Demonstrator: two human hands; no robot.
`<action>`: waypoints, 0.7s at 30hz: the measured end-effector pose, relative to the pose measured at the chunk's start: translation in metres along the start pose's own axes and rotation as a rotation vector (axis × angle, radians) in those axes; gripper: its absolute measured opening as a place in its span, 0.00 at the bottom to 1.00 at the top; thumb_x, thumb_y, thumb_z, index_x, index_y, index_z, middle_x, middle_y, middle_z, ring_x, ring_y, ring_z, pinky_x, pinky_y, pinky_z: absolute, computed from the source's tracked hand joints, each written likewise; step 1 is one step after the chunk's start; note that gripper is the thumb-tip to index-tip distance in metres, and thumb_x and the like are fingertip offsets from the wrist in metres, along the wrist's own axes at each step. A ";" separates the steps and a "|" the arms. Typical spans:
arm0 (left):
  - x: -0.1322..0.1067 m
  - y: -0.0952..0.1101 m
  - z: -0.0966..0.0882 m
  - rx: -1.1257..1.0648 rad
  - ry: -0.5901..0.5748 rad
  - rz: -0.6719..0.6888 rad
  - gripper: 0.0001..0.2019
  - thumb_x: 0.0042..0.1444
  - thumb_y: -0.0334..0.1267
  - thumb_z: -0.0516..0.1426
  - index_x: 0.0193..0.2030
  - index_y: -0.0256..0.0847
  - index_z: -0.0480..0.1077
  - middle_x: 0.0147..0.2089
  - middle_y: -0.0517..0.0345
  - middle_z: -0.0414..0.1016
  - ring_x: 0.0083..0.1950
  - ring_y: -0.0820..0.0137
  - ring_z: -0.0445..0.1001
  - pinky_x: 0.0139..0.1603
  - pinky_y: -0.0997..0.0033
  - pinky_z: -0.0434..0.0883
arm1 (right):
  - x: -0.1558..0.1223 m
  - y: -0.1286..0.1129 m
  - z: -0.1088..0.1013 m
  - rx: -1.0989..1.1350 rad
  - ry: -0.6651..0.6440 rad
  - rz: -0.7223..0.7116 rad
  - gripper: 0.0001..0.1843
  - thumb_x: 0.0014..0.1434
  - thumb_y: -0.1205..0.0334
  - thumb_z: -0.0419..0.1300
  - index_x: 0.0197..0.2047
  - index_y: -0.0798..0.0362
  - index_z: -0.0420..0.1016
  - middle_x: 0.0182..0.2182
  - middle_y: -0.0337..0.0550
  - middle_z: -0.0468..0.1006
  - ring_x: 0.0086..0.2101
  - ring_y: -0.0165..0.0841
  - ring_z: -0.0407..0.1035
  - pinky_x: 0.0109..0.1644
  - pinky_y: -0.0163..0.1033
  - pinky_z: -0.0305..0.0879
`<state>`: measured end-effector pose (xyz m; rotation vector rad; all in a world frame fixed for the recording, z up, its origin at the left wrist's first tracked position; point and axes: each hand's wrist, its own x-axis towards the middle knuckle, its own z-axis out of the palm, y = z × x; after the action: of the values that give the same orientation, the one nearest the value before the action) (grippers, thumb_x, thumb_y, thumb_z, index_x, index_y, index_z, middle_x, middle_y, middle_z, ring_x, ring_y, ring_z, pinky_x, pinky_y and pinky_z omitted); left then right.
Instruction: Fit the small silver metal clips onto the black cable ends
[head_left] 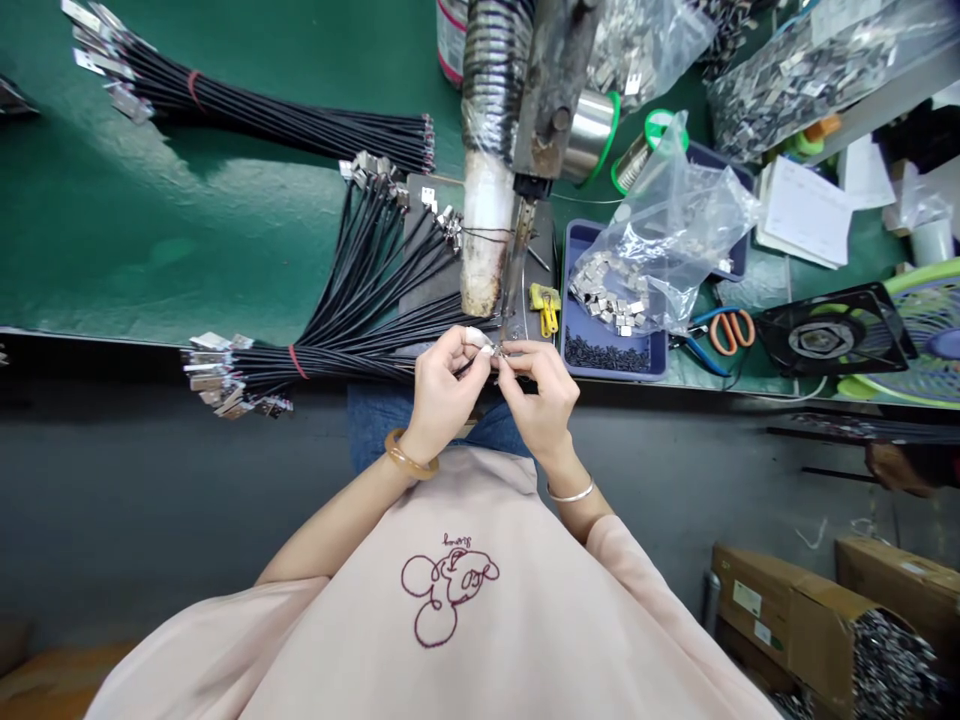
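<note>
My left hand [442,385] and my right hand [541,390] meet at the front edge of the green bench [150,230], fingers pinched together. Between them is the end of a thin black cable with a small metal connector shell [496,350]. The left hand pinches the cable end; the right pinches the metal shell. They sit just below the tip of a soldering fixture [517,250]. A bundle of black cables [352,330] with metal ends, tied by a red band, fans out to the left of my hands.
A second cable bundle [247,105] lies at the back left. A blue tray [611,345] with a clear bag of metal shells [660,240] stands to the right, beside orange-handled scissors [731,328], solder spools [592,125] and a small fan [829,335]. Cardboard boxes [787,610] sit on the floor.
</note>
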<state>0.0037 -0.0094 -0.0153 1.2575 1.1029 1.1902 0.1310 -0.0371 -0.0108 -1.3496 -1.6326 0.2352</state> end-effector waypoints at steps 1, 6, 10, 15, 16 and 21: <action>0.000 0.000 0.000 -0.008 0.001 0.003 0.03 0.59 0.31 0.59 0.34 0.39 0.68 0.29 0.62 0.73 0.30 0.77 0.72 0.33 0.80 0.69 | 0.000 -0.001 0.000 0.032 -0.007 0.043 0.06 0.63 0.69 0.61 0.35 0.50 0.74 0.38 0.42 0.81 0.39 0.30 0.77 0.37 0.35 0.78; -0.001 0.003 0.001 0.019 0.010 0.012 0.04 0.58 0.31 0.58 0.33 0.39 0.68 0.27 0.63 0.71 0.29 0.78 0.71 0.32 0.80 0.69 | 0.002 0.000 -0.002 0.114 -0.009 0.124 0.06 0.62 0.69 0.62 0.34 0.50 0.75 0.37 0.41 0.81 0.38 0.29 0.77 0.35 0.34 0.78; 0.000 0.005 0.002 0.061 0.019 0.013 0.04 0.58 0.30 0.58 0.32 0.39 0.68 0.26 0.64 0.68 0.28 0.78 0.69 0.32 0.81 0.68 | 0.003 0.002 -0.002 0.085 -0.012 0.104 0.05 0.63 0.68 0.62 0.35 0.50 0.75 0.38 0.42 0.80 0.39 0.31 0.77 0.36 0.35 0.78; 0.001 0.007 0.004 0.084 0.059 0.034 0.04 0.57 0.29 0.59 0.32 0.40 0.68 0.25 0.65 0.65 0.28 0.78 0.67 0.30 0.80 0.66 | 0.006 0.003 -0.001 0.021 0.020 -0.003 0.06 0.63 0.69 0.62 0.35 0.50 0.75 0.38 0.41 0.80 0.40 0.31 0.77 0.42 0.38 0.78; 0.001 0.007 0.004 0.083 0.059 0.038 0.04 0.57 0.29 0.59 0.32 0.40 0.68 0.25 0.65 0.65 0.28 0.78 0.66 0.30 0.80 0.65 | 0.006 0.003 -0.001 0.004 0.030 -0.031 0.06 0.63 0.69 0.62 0.35 0.50 0.75 0.38 0.41 0.80 0.40 0.31 0.77 0.44 0.39 0.77; -0.001 0.003 0.002 0.111 0.034 0.019 0.05 0.58 0.30 0.58 0.32 0.40 0.68 0.25 0.65 0.65 0.27 0.78 0.66 0.31 0.79 0.66 | -0.001 0.005 -0.001 -0.060 0.022 -0.100 0.06 0.63 0.70 0.61 0.36 0.49 0.74 0.39 0.42 0.82 0.40 0.32 0.78 0.45 0.39 0.77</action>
<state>0.0055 -0.0112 -0.0127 1.3391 1.1979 1.1815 0.1350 -0.0365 -0.0137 -1.3070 -1.6954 0.1127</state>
